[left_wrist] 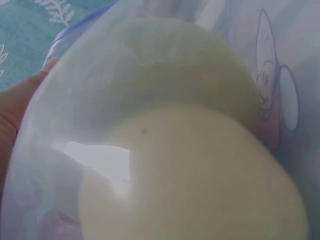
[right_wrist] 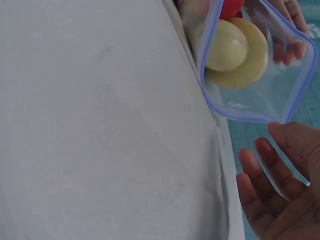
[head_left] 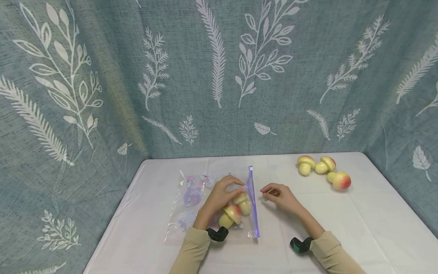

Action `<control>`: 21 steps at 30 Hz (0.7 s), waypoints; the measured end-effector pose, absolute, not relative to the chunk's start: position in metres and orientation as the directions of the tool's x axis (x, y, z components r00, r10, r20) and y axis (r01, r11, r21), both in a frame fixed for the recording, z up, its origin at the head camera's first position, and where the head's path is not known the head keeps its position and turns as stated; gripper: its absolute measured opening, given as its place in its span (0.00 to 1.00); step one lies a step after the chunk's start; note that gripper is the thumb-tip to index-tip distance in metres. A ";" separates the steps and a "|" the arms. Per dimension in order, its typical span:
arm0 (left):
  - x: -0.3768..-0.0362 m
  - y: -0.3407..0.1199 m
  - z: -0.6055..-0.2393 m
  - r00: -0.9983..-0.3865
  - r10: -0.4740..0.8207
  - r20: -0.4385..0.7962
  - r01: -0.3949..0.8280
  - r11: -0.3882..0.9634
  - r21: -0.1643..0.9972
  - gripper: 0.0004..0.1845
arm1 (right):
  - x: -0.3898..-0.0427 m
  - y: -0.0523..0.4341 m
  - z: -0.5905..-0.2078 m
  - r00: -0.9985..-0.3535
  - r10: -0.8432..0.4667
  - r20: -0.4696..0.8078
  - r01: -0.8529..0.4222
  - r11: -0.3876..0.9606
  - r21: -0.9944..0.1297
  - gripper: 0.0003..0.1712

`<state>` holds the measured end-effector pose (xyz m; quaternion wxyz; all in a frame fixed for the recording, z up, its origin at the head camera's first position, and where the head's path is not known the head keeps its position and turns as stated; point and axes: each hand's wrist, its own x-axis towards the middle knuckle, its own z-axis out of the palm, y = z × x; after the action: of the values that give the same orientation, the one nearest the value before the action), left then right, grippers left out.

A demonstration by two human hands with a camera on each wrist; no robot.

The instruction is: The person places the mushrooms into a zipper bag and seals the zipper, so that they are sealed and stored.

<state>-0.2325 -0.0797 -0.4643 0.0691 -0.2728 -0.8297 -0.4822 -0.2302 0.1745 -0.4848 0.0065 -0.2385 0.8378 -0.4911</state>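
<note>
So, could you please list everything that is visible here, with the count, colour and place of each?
clear plastic zip bag with purple seal strip: one, printed with cartoon figures, lying on the table left of centre.
yellow-and-red toy mushrooms in the bag: two, near the bag's mouth.
yellow-and-red toy mushrooms on the table: three, loose at the far right.
white tablecloth: one, covering the table.
teal curtain with white leaf print: behind and at both sides.
black wrist bands: two, one on each wrist.
left hand: resting on the bag over the mushrooms.
right hand: open, beside the bag's mouth, not touching it.
</note>
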 end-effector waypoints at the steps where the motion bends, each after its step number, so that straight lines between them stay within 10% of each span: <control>1: -0.233 -0.080 -0.464 -0.840 0.387 0.381 0.522 0.384 0.761 0.11 | -0.228 0.174 -0.479 -0.888 -0.404 0.218 -0.389 0.410 -0.825 0.08; 21: -0.234 -0.079 -0.467 -0.822 0.398 0.408 0.555 0.400 0.729 0.10 | -0.233 0.202 -0.468 -0.925 -0.307 0.225 -0.362 0.529 -0.768 0.09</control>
<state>-0.2344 -0.0789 -0.4665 0.0842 -0.2865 -0.8324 -0.4670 -0.2329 0.2020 -0.4682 -0.0310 -0.1912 0.8738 -0.4460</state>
